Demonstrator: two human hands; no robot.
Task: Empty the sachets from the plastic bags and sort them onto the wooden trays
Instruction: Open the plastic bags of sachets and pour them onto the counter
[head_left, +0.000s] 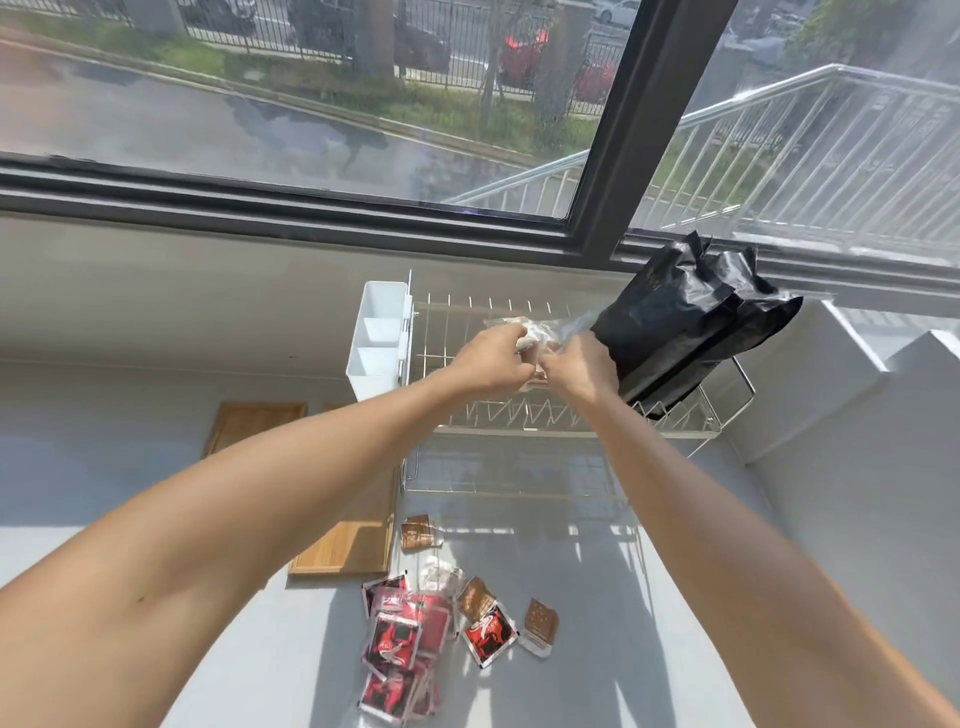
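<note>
Clear bag: gripped by both hands above the wire rack.
Left hand: closed on the bag.
Right hand: closed on the bag.
Sachets: red and brown, scattered on the counter below.
Wooden trays: left of the sachets.
Black bag: leaning in the rack.

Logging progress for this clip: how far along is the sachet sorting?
Early. Done: a heap of red sachets and a few brown sachets lies loose on the counter. In hand: the left hand and right hand grip a clear plastic bag above the wire dish rack. Left: the visible parts of both wooden trays hold no sachets, so sorting remains.
</note>
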